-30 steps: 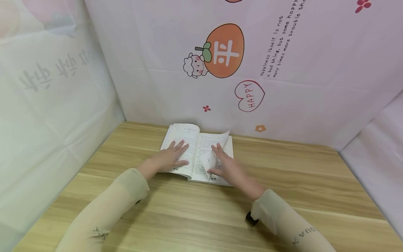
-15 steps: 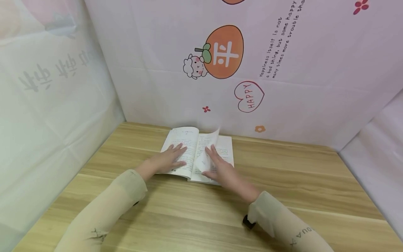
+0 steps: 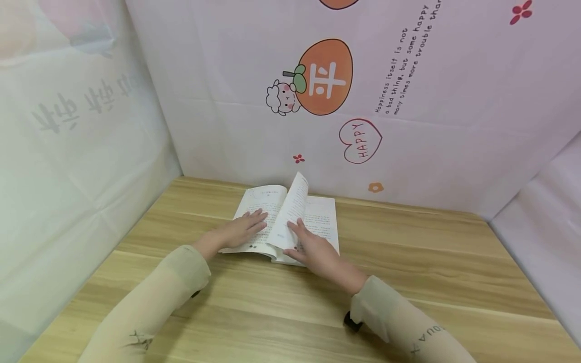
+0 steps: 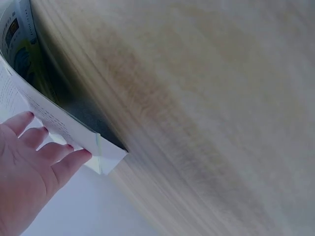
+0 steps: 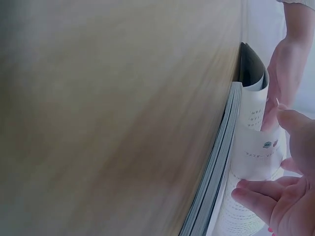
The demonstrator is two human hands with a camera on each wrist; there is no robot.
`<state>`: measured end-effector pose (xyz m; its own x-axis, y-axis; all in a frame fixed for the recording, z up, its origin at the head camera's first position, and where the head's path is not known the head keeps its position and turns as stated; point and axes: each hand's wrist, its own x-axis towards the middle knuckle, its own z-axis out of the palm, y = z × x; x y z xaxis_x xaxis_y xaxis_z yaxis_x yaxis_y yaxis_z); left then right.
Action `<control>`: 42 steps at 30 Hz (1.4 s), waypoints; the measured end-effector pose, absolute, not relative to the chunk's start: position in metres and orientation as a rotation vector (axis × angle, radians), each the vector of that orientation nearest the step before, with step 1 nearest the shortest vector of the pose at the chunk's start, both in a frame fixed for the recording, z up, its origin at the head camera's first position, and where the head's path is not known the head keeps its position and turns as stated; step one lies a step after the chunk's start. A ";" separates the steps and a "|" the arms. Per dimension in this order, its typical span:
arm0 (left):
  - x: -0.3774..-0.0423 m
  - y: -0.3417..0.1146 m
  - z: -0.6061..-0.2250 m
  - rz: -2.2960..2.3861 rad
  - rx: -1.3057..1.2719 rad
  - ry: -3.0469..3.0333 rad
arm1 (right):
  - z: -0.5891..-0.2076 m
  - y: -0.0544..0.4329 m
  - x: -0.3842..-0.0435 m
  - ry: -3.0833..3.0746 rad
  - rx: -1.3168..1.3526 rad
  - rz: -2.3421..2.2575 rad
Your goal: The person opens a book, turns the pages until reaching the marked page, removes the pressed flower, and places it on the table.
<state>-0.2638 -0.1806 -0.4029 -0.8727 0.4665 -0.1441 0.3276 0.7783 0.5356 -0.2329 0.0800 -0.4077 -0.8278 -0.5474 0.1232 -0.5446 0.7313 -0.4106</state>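
Observation:
A paperback book (image 3: 323, 209) lies spread on the table, printed pages facing up. Across its left page rests my left hand (image 3: 238, 231), fingers straight; the left wrist view shows the fingertips on the page near its edge, with the cover (image 4: 23, 44) bowed off the tabletop. One leaf (image 3: 290, 214) stands raised and curved above the gutter, leaning left. Against its right side is my right hand (image 3: 320, 252), thumb and fingers spread apart. In the right wrist view the fingers (image 5: 258, 196) lie by the curled paper, without a pinch.
The wood-grain table (image 3: 254, 312) extends on both sides of the book and in front of it. A printed white cloth (image 3: 227, 141) hangs close behind the book's far edge. More cloth walls (image 3: 91, 166) flank the table.
The right hand has moved left, carrying the leaf from the right page up past the gutter. The left hand has slid slightly left on its page.

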 end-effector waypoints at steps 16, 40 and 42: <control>-0.266 -0.180 -0.412 0.829 0.619 2.767 | -0.409 0.063 -0.223 2.856 -0.975 -0.650; -0.267 -0.173 -0.411 0.629 0.573 2.812 | -0.410 0.055 -0.204 2.785 -1.102 -0.499; -0.267 -0.172 -0.410 0.635 0.558 2.808 | -0.411 0.055 -0.203 2.781 -1.111 -0.507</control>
